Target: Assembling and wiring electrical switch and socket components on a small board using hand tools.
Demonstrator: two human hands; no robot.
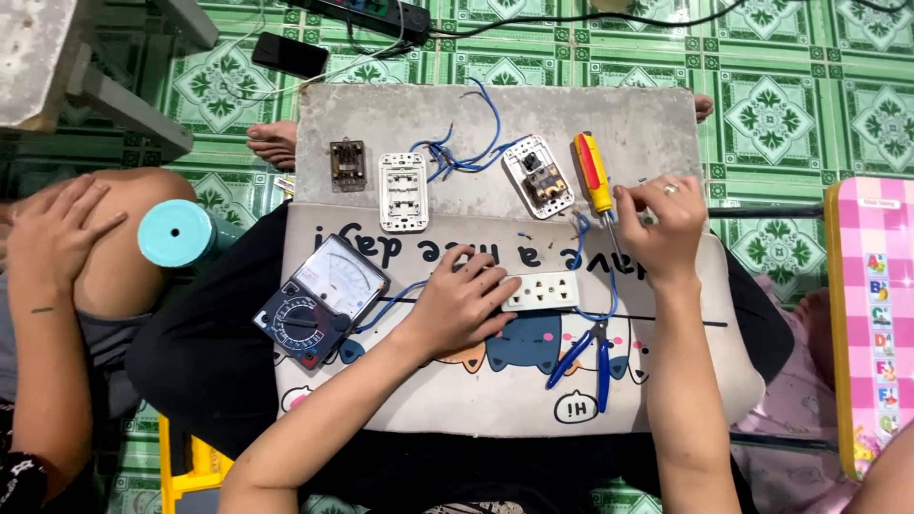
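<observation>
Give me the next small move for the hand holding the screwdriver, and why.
Probably bring the screwdriver tip down to the white socket strip. The left hand already pins the strip flat on the board, blue wire loops out at its right end, and the right hand holds the driver just above, tip pointing toward it.

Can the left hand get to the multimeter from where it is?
Probably yes: the left hand rests on the white socket, the multimeter lies just beside it, and nothing stands between them.
</observation>
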